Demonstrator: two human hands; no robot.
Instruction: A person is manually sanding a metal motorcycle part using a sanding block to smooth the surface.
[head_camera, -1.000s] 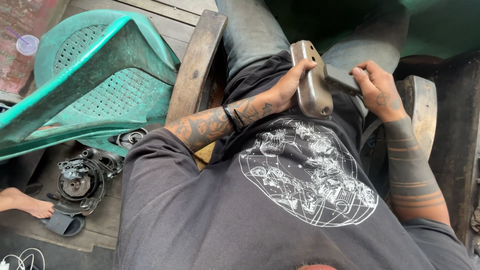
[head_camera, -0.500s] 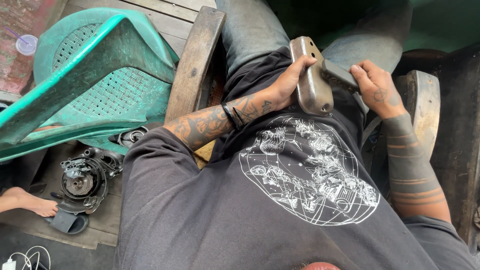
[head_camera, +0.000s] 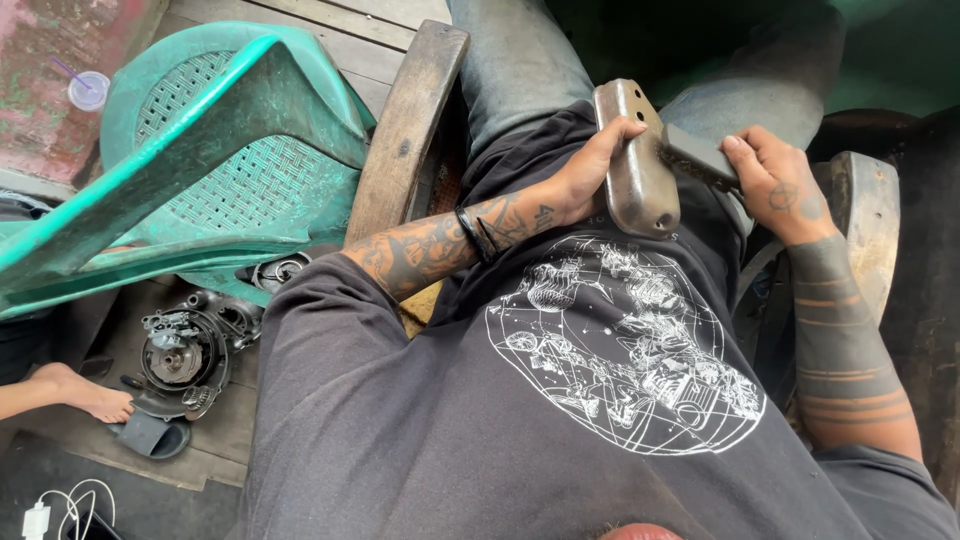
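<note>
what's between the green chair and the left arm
A wooden armrest stands between the green chair and the left arm, seen in the head view.

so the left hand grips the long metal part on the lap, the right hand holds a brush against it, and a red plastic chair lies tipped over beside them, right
Not quite: the head view shows the plastic chair is green, not red. The left hand does grip the metal part, and the right hand holds the brush.

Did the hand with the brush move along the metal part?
Cannot tell. The right hand holds the brush at about the same spot on the metal part, beside the wooden armrest, as before.
</note>
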